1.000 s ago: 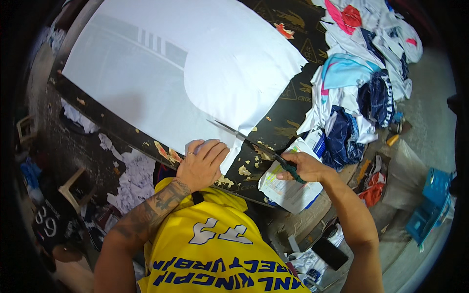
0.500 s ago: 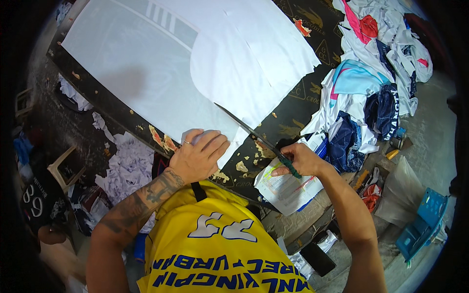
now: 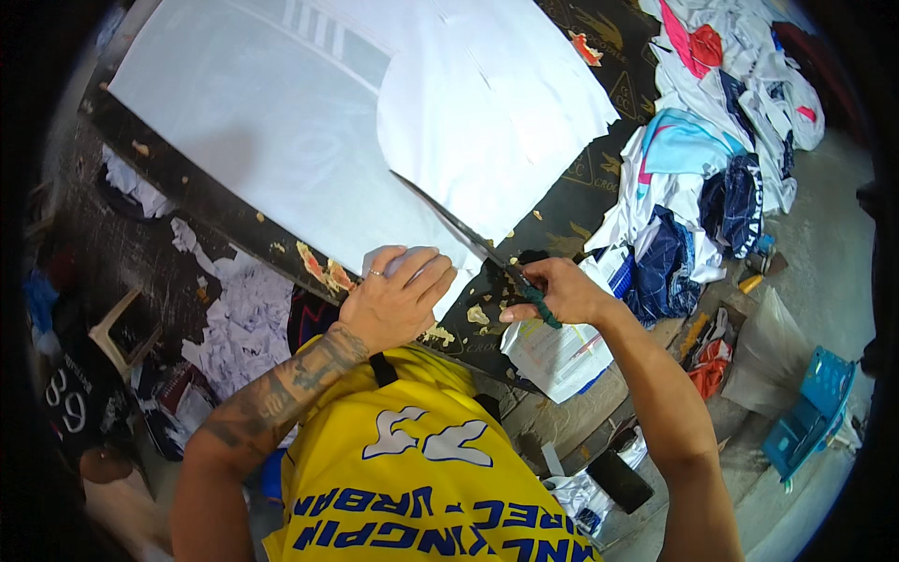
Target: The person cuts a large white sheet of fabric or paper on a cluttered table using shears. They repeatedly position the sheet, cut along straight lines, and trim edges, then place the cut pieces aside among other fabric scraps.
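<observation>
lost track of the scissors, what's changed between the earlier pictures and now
The right hand has moved forward and left, carrying the scissors farther across the white sheet. Nothing was newly gripped or let go. The left hand stays on the sheet's near edge.

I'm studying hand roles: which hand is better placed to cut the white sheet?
Probably the right hand: it grips the scissors by the green-wrapped handle, blade at the white sheet. The left hand lies on the sheet's near edge.
</observation>
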{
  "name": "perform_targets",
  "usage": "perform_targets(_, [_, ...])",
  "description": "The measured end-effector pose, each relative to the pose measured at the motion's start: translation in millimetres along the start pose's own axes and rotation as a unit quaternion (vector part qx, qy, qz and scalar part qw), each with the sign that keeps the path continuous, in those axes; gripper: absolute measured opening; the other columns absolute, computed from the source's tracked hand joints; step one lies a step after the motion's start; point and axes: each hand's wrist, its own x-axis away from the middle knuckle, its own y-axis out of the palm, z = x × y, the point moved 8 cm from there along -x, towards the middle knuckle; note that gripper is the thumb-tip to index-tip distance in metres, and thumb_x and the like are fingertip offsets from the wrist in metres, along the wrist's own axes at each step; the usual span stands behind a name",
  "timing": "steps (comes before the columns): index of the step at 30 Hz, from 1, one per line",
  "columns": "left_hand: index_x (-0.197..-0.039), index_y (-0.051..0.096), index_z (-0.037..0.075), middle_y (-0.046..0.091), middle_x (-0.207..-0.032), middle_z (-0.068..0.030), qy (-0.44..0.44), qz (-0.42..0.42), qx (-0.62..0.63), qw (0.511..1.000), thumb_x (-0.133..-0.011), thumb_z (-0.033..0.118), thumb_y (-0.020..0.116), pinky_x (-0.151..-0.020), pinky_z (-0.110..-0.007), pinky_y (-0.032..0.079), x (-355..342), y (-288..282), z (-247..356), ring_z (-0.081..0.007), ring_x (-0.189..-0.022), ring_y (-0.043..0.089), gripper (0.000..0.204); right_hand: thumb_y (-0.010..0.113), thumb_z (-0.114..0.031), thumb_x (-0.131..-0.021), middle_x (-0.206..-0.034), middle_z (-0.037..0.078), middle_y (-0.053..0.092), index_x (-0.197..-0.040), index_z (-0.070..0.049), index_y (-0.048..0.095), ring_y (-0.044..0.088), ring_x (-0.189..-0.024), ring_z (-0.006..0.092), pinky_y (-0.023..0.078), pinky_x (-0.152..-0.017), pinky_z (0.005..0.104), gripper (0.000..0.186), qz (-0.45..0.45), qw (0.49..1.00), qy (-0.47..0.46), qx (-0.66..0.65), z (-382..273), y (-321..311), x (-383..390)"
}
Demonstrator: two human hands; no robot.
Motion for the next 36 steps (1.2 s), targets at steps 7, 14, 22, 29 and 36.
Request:
perform_targets(7, [-0.131,0.065,0.004,0.061,-0.139,-0.0118,-0.057,-0.056,0.146,0.986,-0.085,0.017,0.07,-0.117,-0.049,0.035,-10,-19,-11,-0.0293,-0.137,0.054,0.048,0.095,-0.062,-0.075,-0.07,0.012,0.065,-0.084,0.0,0.072,0.062,-0.067,0.0233,0.049,-0.065,0.0401,0.067,0.06,0.998,0.022,-0.03,-23,32,2])
perform_targets(14, [-0.105,0.068,0.002,0.068,-0.113,-0.0118,-0.053,-0.077,0.239,0.966,-0.08,0.001,0.067,-0.109,-0.052,0.044,6,-106,-114,-0.0346,-0.129,0.059,0.025,0.092,-0.067,-0.075,-0.075,0.016,0.068,-0.091,0.002,0.072,0.065,-0.073,0.0311,0.052,-0.072,0.0433,0.074,0.109,0.974,0.105,-0.169,-68,80,7])
perform_targets(22, [-0.106,0.069,0.0,0.064,-0.127,-0.0129,0.045,-0.254,0.295,0.92,-0.079,-0.005,0.065,-0.114,-0.052,0.043,19,-90,-150,-0.0361,-0.138,0.053,0.027,0.095,-0.064,-0.074,-0.072,0.011,0.067,-0.087,0.002,0.072,0.063,-0.067,0.0222,0.052,-0.066,0.0386,0.071,0.154,0.929,0.163,-0.294,-132,118,-12])
perform_targets(29, [-0.114,0.07,-0.001,0.061,-0.137,-0.0135,0.064,-0.32,0.338,0.883,-0.082,-0.003,0.066,-0.116,-0.053,0.041,14,-88,-156,-0.0368,-0.142,0.048,0.033,0.097,-0.051,-0.079,-0.08,0.006,0.072,-0.099,0.001,0.077,0.062,-0.073,0.0134,0.053,-0.07,0.0333,0.059,0.188,0.857,0.147,-0.456,-182,118,-38])
perform_targets(36, [-0.12,0.071,-0.003,0.061,-0.138,-0.0156,0.056,-0.321,0.358,0.875,-0.084,0.0,0.066,-0.115,-0.054,0.045,18,-78,-167,-0.0392,-0.143,0.048,0.036,0.097,-0.052,-0.078,-0.082,0.005,0.071,-0.104,0.002,0.077,0.061,-0.076,0.0123,0.053,-0.073,0.0318,0.063,0.178,0.851,0.176,-0.461,-194,97,-55])
